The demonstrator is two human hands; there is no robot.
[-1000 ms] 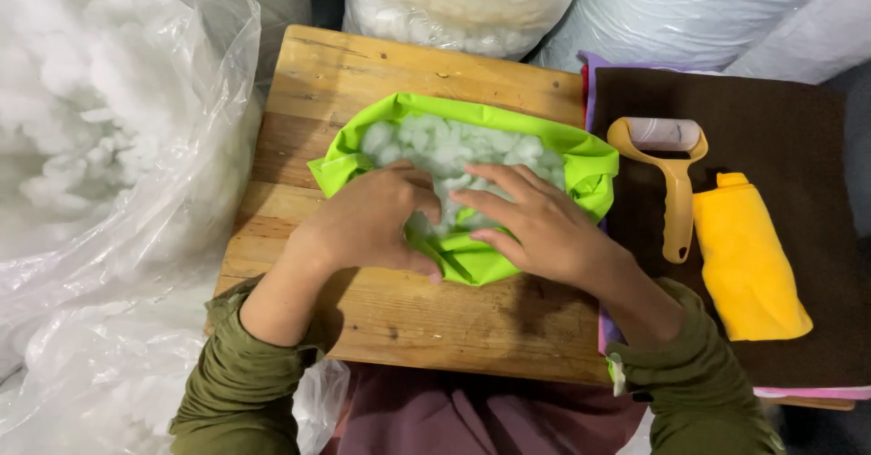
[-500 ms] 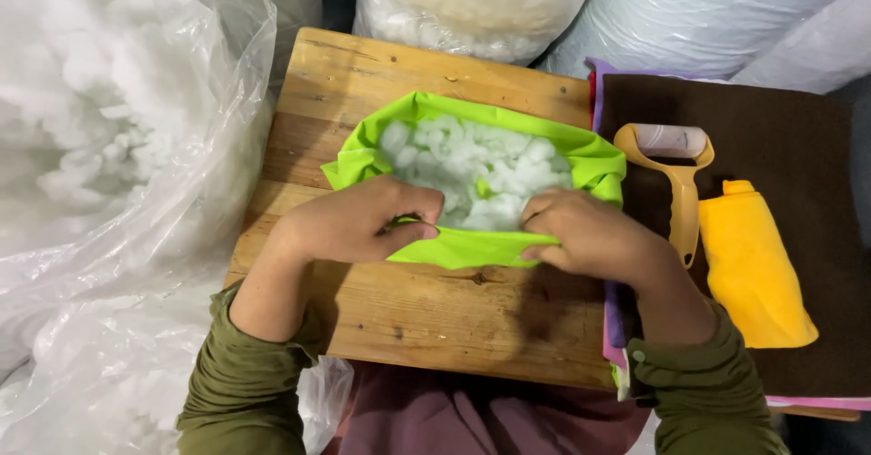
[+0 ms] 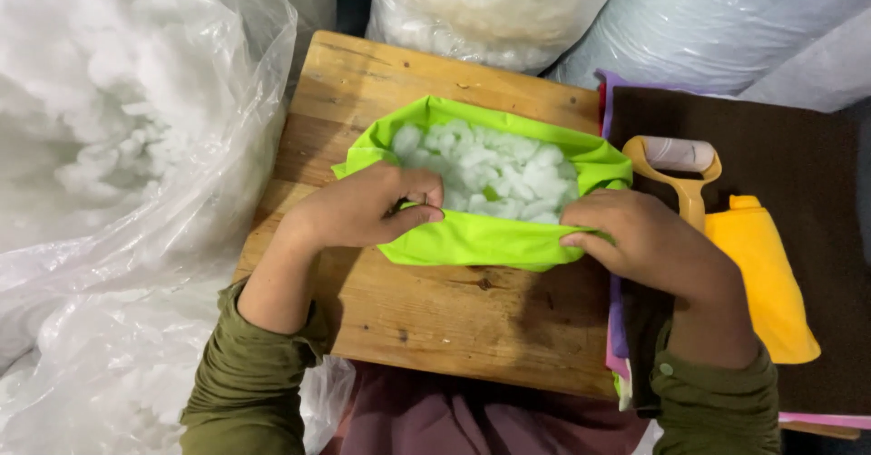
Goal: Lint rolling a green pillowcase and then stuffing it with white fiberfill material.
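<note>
Both hands, left hand point(image 3: 367, 208) and right hand point(image 3: 646, 242), pinch the green cover's point(image 3: 472, 239) near edge; white stuffing point(image 3: 490, 172) heaped behind that edge could spill if either pinch slips.

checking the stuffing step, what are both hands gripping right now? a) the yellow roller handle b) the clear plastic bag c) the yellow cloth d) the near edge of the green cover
d: the left hand and right hand each pinch the near edge of the green cover, which holds white stuffing; the roller lies untouched beside it.
</note>
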